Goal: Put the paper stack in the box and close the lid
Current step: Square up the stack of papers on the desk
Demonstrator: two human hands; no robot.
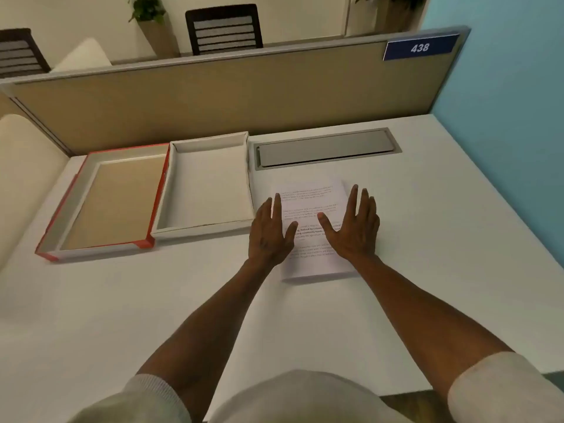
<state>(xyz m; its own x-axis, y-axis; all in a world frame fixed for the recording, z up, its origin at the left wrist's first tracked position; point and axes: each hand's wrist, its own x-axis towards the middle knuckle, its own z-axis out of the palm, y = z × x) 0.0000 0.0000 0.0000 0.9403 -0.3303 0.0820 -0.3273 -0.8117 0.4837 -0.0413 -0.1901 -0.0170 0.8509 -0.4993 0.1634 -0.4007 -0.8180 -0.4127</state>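
Observation:
A stack of printed white paper (308, 203) lies flat on the white desk, right of centre. My left hand (270, 233) hovers over or rests at its left edge, fingers spread. Over the right edge is my right hand (354, 228), also flat with fingers apart. Neither hand grips anything. Just left of the stack stands a shallow white box (207, 186), empty and uncovered. Its red-edged lid (108, 198) lies upside down beside it, further left, brown inside facing up.
A grey cable hatch (325, 148) is set into the desk behind the paper. A tan partition (213, 99) with a blue sign reading 438 runs along the back, a light blue wall on the right. A cream chair back (21, 166) stands at the left edge.

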